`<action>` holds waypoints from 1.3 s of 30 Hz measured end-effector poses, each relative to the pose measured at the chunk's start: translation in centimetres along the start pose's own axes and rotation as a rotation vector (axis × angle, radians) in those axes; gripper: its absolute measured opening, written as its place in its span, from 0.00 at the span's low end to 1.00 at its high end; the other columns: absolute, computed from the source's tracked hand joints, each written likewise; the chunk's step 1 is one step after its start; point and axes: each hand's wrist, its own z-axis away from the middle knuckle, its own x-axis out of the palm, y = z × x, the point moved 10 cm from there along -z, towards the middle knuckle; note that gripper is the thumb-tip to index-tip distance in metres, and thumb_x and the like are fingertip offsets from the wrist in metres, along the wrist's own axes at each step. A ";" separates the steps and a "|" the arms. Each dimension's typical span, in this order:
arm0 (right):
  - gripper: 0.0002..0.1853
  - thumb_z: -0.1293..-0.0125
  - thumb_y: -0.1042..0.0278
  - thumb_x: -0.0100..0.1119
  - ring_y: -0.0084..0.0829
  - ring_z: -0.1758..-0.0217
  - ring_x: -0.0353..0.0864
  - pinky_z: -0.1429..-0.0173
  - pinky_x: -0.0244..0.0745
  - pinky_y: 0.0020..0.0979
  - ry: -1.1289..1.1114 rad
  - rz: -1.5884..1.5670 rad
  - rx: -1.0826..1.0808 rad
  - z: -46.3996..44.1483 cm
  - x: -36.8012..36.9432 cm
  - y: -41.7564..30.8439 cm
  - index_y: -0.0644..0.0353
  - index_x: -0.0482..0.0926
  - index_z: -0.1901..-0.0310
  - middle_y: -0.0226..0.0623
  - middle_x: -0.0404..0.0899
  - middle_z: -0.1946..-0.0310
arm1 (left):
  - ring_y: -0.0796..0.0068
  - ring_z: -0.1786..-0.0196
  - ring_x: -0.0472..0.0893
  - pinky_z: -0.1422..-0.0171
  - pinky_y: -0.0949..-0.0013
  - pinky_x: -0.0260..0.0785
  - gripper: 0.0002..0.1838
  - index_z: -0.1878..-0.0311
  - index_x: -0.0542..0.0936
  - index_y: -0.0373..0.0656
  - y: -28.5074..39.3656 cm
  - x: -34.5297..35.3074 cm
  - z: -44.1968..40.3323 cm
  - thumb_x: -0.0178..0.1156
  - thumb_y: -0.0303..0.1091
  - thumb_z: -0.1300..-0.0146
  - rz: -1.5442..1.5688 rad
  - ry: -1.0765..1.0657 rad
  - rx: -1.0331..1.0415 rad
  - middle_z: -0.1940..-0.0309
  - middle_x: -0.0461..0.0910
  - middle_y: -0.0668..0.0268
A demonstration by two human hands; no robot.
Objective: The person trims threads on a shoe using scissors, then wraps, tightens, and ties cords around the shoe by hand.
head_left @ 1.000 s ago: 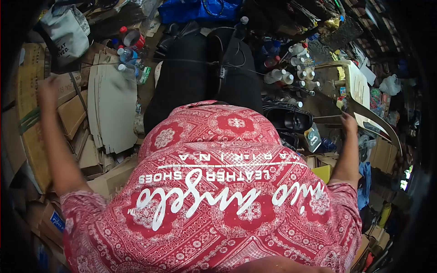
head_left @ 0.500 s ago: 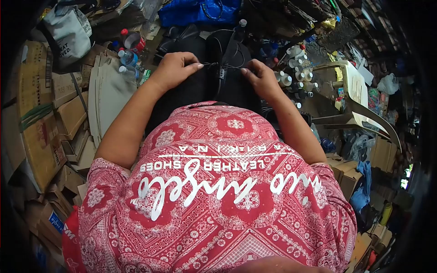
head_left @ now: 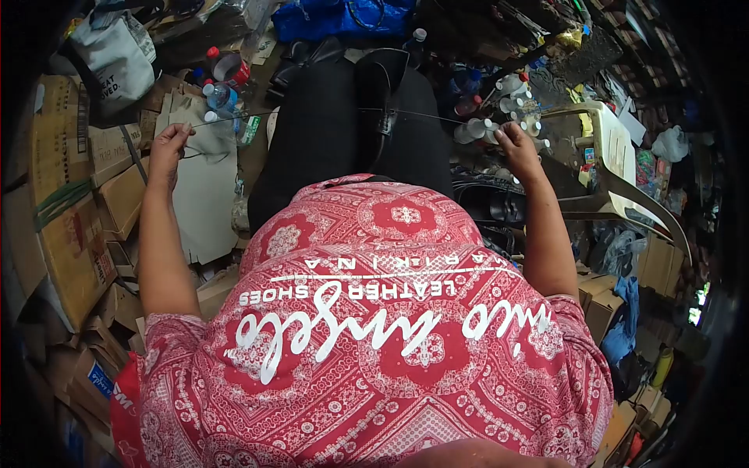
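Observation:
A black leather shoe stands between my thighs, its details dark and hard to make out. A thin dark thread runs nearly straight through or across it and out to both sides. My left hand pinches one end far out to the left, above a grey-white board. Far to the right, my right hand pinches the other end beside a cluster of plastic bottles. Both hands are well apart from the shoe.
Several plastic bottles stand at the right by a white plastic chair. More black shoes lie beside my right leg. Cardboard pieces fill the left side. A blue bag lies ahead.
My hands have moved from close beside the shoe outward to left and right. The thread, looped loosely before, is now drawn out long and taut between them.

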 end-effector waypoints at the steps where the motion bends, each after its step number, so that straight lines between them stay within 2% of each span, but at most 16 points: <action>1: 0.11 0.32 0.65 0.50 0.22 0.65 0.75 0.59 0.71 0.27 -0.038 -0.045 0.093 -0.3 0.1 0.9 0.63 0.73 0.56 0.33 0.77 0.69 | 0.90 0.78 0.59 0.74 0.82 0.48 0.11 0.62 0.80 0.42 -0.5 -0.3 -0.9 0.59 0.40 0.38 0.000 0.002 0.001 0.77 0.72 0.79; 3: 0.14 0.31 0.65 0.47 0.24 0.63 0.76 0.57 0.71 0.28 -0.010 -0.313 0.144 -0.1 -0.9 2.3 0.62 0.73 0.48 0.34 0.76 0.66 | 0.85 0.71 0.70 0.67 0.79 0.61 0.16 0.52 0.80 0.40 0.7 -2.2 -1.2 0.60 0.40 0.38 -0.081 0.295 0.037 0.69 0.79 0.71; 4: 0.17 0.31 0.69 0.46 0.24 0.61 0.76 0.55 0.72 0.27 0.005 -0.270 0.094 -0.3 -1.4 2.1 0.59 0.72 0.43 0.35 0.76 0.61 | 0.73 0.54 0.77 0.49 0.73 0.67 0.21 0.45 0.76 0.40 2.9 -1.3 -2.2 0.61 0.38 0.41 -0.132 0.323 0.343 0.54 0.79 0.60; 5: 0.17 0.31 0.69 0.46 0.24 0.61 0.76 0.55 0.72 0.27 0.004 -0.266 0.095 -0.9 -1.3 2.3 0.59 0.72 0.43 0.35 0.76 0.61 | 0.69 0.46 0.74 0.42 0.70 0.63 0.22 0.45 0.76 0.40 7.1 2.6 -1.1 0.62 0.37 0.42 -0.329 0.242 0.440 0.49 0.77 0.58; 6: 0.16 0.32 0.71 0.47 0.24 0.60 0.76 0.54 0.72 0.26 0.055 -0.097 -0.045 -1.8 -1.5 1.1 0.58 0.74 0.44 0.36 0.77 0.60 | 0.66 0.38 0.71 0.35 0.67 0.59 0.22 0.45 0.76 0.41 11.5 8.1 0.6 0.62 0.37 0.43 -0.525 0.155 0.532 0.44 0.74 0.56; 7: 0.16 0.33 0.72 0.49 0.25 0.60 0.77 0.53 0.72 0.25 0.105 0.071 -0.186 -2.0 -1.4 -0.5 0.57 0.75 0.45 0.37 0.77 0.58 | 0.67 0.37 0.69 0.34 0.68 0.59 0.23 0.43 0.75 0.43 13.2 12.8 0.9 0.62 0.33 0.44 -0.525 -0.034 0.717 0.41 0.71 0.59; 9: 0.15 0.39 0.76 0.55 0.26 0.60 0.78 0.52 0.71 0.24 -0.033 -0.133 -0.110 -1.2 1.9 -7.4 0.57 0.78 0.49 0.35 0.77 0.60 | 0.64 0.37 0.69 0.33 0.66 0.58 0.23 0.44 0.76 0.45 16.7 21.3 3.6 0.63 0.31 0.45 -0.504 -0.275 0.786 0.40 0.70 0.59; 11: 0.14 0.45 0.76 0.62 0.27 0.62 0.78 0.54 0.72 0.25 -0.068 -0.249 -0.249 -1.2 4.7 -11.9 0.58 0.81 0.55 0.33 0.76 0.67 | 0.61 0.38 0.70 0.34 0.65 0.60 0.21 0.48 0.78 0.46 18.3 27.2 4.7 0.65 0.32 0.47 -0.536 -0.429 0.912 0.42 0.71 0.59; 12: 0.14 0.45 0.76 0.62 0.27 0.62 0.78 0.54 0.72 0.25 -0.065 -0.249 -0.247 -1.5 5.6 -12.6 0.58 0.81 0.55 0.33 0.76 0.67 | 0.61 0.38 0.70 0.34 0.65 0.60 0.21 0.48 0.78 0.46 18.5 28.6 4.1 0.65 0.32 0.47 -0.535 -0.431 0.914 0.42 0.71 0.59; 14: 0.10 0.45 0.76 0.64 0.21 0.60 0.77 0.54 0.72 0.24 -0.134 0.003 -0.422 -1.8 7.9 -15.3 0.58 0.82 0.59 0.29 0.77 0.66 | 0.60 0.44 0.73 0.40 0.65 0.65 0.17 0.55 0.80 0.46 17.6 32.0 2.7 0.67 0.34 0.50 -0.619 -0.604 0.822 0.50 0.74 0.60; 15: 0.10 0.45 0.76 0.64 0.21 0.60 0.77 0.54 0.72 0.24 -0.134 0.003 -0.422 -2.0 8.3 -15.6 0.58 0.82 0.59 0.29 0.77 0.66 | 0.60 0.44 0.73 0.40 0.65 0.65 0.17 0.55 0.80 0.46 17.9 32.5 2.3 0.67 0.34 0.50 -0.619 -0.605 0.822 0.50 0.74 0.60; 18: 0.07 0.48 0.76 0.65 0.25 0.64 0.77 0.57 0.73 0.26 -0.114 0.014 -0.458 -2.4 8.6 -16.4 0.55 0.84 0.66 0.31 0.74 0.72 | 0.58 0.54 0.76 0.49 0.62 0.68 0.15 0.62 0.82 0.44 16.3 34.3 1.3 0.69 0.40 0.51 -0.857 -0.756 0.767 0.62 0.75 0.60; 21: 0.07 0.47 0.75 0.65 0.23 0.61 0.78 0.55 0.72 0.24 -0.162 0.063 -0.451 -2.7 9.1 -16.3 0.56 0.83 0.65 0.28 0.75 0.68 | 0.61 0.54 0.76 0.48 0.64 0.68 0.15 0.63 0.82 0.42 15.5 34.9 0.6 0.69 0.39 0.51 -0.819 -0.822 0.761 0.62 0.75 0.60; 28: 0.08 0.51 0.76 0.66 0.27 0.65 0.77 0.58 0.73 0.27 -0.173 0.019 -0.525 -2.7 10.1 -16.1 0.53 0.84 0.66 0.31 0.74 0.72 | 0.66 0.52 0.76 0.46 0.67 0.66 0.15 0.62 0.81 0.38 14.1 35.0 0.1 0.68 0.37 0.50 -0.550 -0.915 0.575 0.60 0.75 0.62; 30: 0.08 0.50 0.76 0.66 0.26 0.65 0.77 0.58 0.73 0.27 -0.180 -0.007 -0.530 -2.5 10.6 -15.9 0.54 0.84 0.66 0.31 0.75 0.72 | 0.71 0.56 0.74 0.48 0.70 0.64 0.12 0.65 0.81 0.39 14.1 34.9 0.2 0.68 0.35 0.50 -0.470 -0.920 0.565 0.65 0.72 0.66; 39: 0.09 0.49 0.77 0.65 0.25 0.66 0.79 0.61 0.74 0.26 -0.059 -0.065 -0.530 -0.6 10.0 -15.7 0.54 0.84 0.65 0.30 0.77 0.71 | 0.74 0.61 0.72 0.51 0.73 0.64 0.12 0.59 0.83 0.41 14.3 35.1 1.0 0.66 0.32 0.47 -0.500 -0.967 0.597 0.68 0.69 0.69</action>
